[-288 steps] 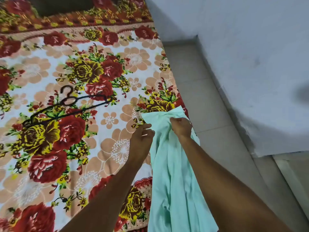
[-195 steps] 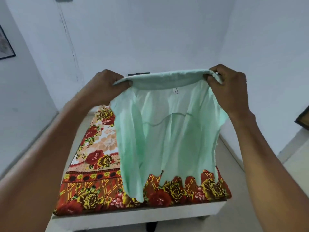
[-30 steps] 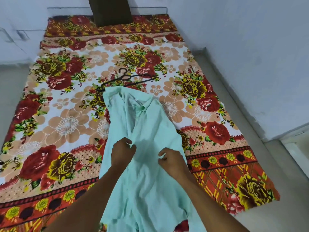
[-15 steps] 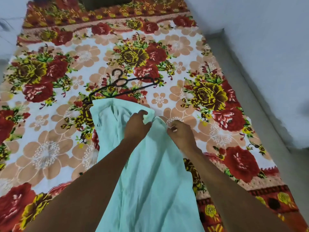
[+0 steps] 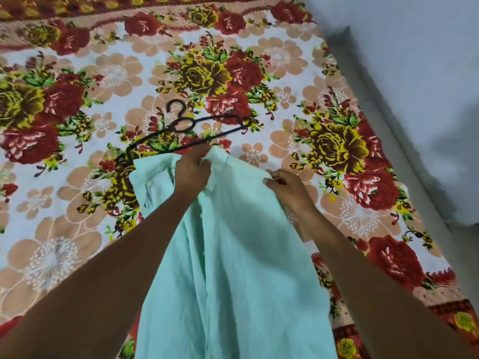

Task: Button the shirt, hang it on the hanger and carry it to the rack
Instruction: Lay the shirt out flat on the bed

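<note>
A mint-green shirt (image 5: 233, 268) lies lengthwise on the flowered bed cover, its collar end pointing away from me. My left hand (image 5: 190, 174) pinches the fabric at the collar, near the top middle. My right hand (image 5: 285, 186) grips the shirt's right shoulder edge, a little lower and to the right. A black hanger (image 5: 181, 130) lies flat on the cover just beyond the collar, its hook pointing away; its lower left corner is hidden under the shirt's top edge.
The bed cover (image 5: 77, 216) with red and yellow roses fills most of the view. A grey floor strip (image 5: 404, 141) runs along the bed's right side, with a pale wall (image 5: 414, 47) beyond it.
Both hands have moved up the shirt from its middle to the collar end. My right hand has spread outward to the right shoulder, and the shirt's top now reaches the hanger.
</note>
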